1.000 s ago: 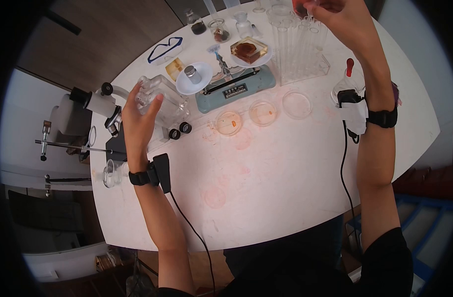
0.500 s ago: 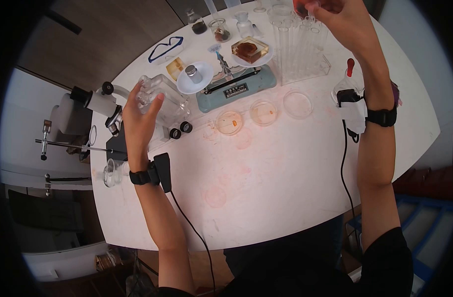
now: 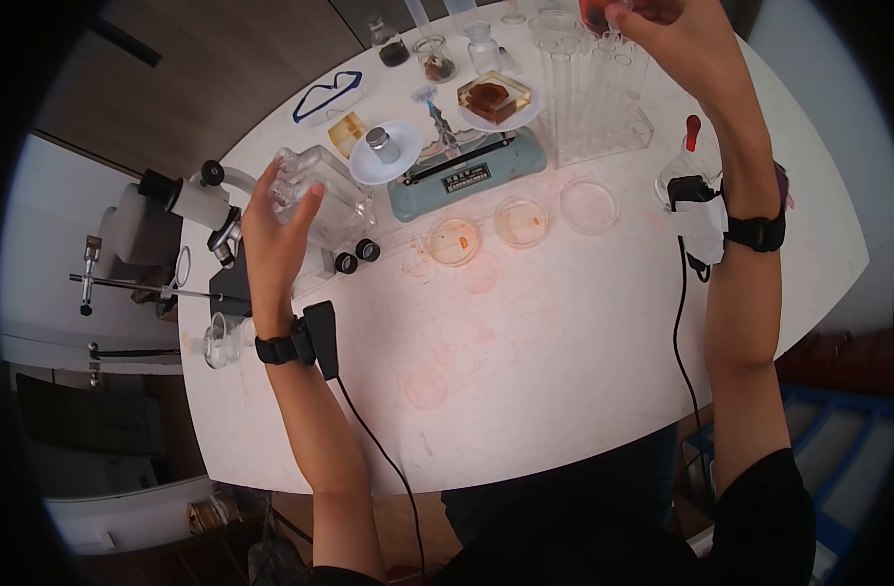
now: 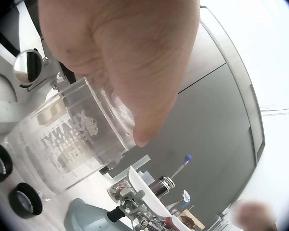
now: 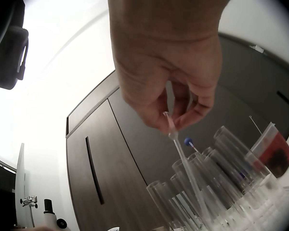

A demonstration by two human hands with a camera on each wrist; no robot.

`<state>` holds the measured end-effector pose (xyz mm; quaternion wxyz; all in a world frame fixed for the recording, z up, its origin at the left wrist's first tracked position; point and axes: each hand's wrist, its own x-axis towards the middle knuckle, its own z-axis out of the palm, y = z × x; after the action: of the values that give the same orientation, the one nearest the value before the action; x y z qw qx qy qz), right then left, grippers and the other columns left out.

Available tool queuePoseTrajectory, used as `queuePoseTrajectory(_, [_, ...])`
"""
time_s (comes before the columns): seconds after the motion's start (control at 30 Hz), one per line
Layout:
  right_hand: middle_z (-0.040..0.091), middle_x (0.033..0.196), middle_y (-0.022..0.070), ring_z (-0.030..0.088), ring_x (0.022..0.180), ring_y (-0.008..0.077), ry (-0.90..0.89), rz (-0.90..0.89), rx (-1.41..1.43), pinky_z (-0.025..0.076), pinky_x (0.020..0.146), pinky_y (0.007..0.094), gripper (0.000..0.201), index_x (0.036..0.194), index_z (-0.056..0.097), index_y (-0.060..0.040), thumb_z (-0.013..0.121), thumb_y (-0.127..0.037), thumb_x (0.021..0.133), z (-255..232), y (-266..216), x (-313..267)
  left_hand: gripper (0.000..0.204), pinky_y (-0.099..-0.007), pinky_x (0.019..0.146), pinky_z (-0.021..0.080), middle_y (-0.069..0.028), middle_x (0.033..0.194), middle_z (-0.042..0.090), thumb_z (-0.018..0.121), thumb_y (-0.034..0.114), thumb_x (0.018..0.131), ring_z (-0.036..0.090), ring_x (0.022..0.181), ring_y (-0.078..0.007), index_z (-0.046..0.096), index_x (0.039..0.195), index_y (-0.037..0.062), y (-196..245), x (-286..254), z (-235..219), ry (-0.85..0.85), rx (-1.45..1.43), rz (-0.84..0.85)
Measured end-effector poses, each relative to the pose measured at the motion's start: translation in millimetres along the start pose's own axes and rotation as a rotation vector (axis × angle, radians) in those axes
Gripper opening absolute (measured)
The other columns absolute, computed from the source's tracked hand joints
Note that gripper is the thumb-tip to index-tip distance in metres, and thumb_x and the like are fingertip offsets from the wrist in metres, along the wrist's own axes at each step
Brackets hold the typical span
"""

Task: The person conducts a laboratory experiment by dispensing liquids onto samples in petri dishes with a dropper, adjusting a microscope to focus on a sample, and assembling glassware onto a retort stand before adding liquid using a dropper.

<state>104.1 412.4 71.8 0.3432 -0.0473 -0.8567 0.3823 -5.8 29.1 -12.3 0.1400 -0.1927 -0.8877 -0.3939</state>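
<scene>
My left hand [image 3: 279, 230] grips a clear container [image 3: 339, 200] near its top, thumb on one side and fingers on the other. Printed lettering shows on this container's wall in the left wrist view, beside two black ring-like caps [image 4: 25, 199]. At the far right of the table, my right hand [image 5: 168, 72] pinches the top of a thin glass tube [image 5: 185, 161] with a small bulge. The tube slants down among several test tubes [image 5: 221, 173] in a clear rack [image 3: 603, 140]. A clear container of red contents [image 5: 277, 149] stands beyond them.
A blue-green balance [image 3: 466, 183] stands mid-table, with a metal weight [image 3: 379, 146] and an amber block [image 3: 493, 98] on its pans. Three petri dishes [image 3: 588, 206] lie before it. A microscope [image 3: 198, 207] is at left, a red-bulb dropper [image 3: 692, 134] at right, safety glasses [image 3: 327, 96] behind.
</scene>
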Motion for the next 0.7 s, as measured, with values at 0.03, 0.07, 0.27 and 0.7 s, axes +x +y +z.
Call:
queuePoseTrajectory(0.03, [0.068,0.074,0.0057,0.061,0.067,0.0105,0.001,-0.027,0.014,0.051,0.063,0.0237,0.007,0.090,0.072,0.0042,0.067,0.003,0.084,0.9,4.6,1.0,0.065,-0.0339,0.099,0.045,-0.0217,0.119,0.066,0.076,0.027,0.086,0.063,0.107,-0.0237,0.052,0.136,-0.0069,0.4,-0.2,0.2,0.000,0.000,0.000])
queuePoseTrajectory(0.07, [0.068,0.074,0.0057,0.061,0.067,0.0105,0.002,-0.027,0.014,0.051,0.063,0.0237,0.007,0.090,0.072,0.0042,0.067,0.003,0.084,1.6,7.5,1.2,0.065,-0.0338,0.099,0.046,-0.0216,0.119,0.066,0.076,0.027,0.086,0.063,0.108,-0.0236,0.052,0.136,-0.0070,0.9,-0.3,0.4,0.001,-0.001,0.000])
queuePoseTrajectory(0.27, [0.068,0.074,0.0057,0.060,0.066,0.0104,-0.004,-0.023,0.002,0.050,0.062,0.0235,0.007,0.089,0.072,0.0044,0.068,0.004,0.083,2.6,7.9,0.6,0.065,-0.0334,0.098,0.046,-0.0214,0.119,0.066,0.076,0.026,0.086,0.064,0.107,-0.0235,0.051,0.136,-0.0073,3.7,-0.7,0.0,0.003,0.033,0.003])
queuePoseTrajectory(0.7, [0.068,0.073,0.0054,0.060,0.066,0.0094,0.012,-0.087,-0.013,0.050,0.062,0.0226,0.009,0.088,0.072,0.0046,0.065,0.005,0.082,3.4,4.9,-1.9,0.066,-0.0332,0.097,0.047,-0.0212,0.118,0.066,0.076,0.027,0.086,0.064,0.106,-0.0228,0.051,0.136,-0.0069,-3.5,0.0,0.4,0.002,-0.001,0.011])
